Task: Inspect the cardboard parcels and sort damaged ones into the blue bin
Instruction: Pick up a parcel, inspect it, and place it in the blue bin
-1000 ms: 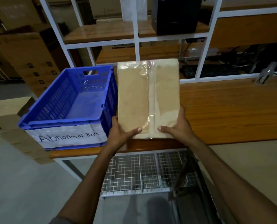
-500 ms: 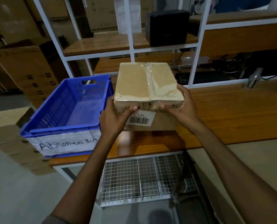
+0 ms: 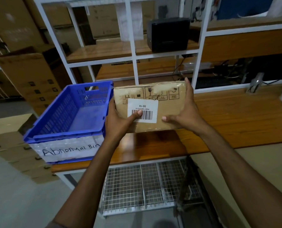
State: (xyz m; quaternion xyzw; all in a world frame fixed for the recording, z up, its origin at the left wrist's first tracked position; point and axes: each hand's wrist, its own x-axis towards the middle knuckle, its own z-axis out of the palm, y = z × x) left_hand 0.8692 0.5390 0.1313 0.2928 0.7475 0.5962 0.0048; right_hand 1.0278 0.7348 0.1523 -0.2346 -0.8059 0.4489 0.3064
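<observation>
Now | L grip [image 3: 119, 120], R grip [image 3: 187, 115] clamped on parcel [image 3: 169, 111] | label [image 3: 147, 102] prob. "50/19" | bin [image 3: 63, 134] "Abnormal Bin"

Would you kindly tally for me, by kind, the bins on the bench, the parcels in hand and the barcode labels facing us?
blue bin: 1
cardboard parcel: 1
barcode label: 1
Total: 3

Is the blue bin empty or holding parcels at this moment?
Empty: the blue bin shows only its bare floor; the parcel is held outside it.
</observation>
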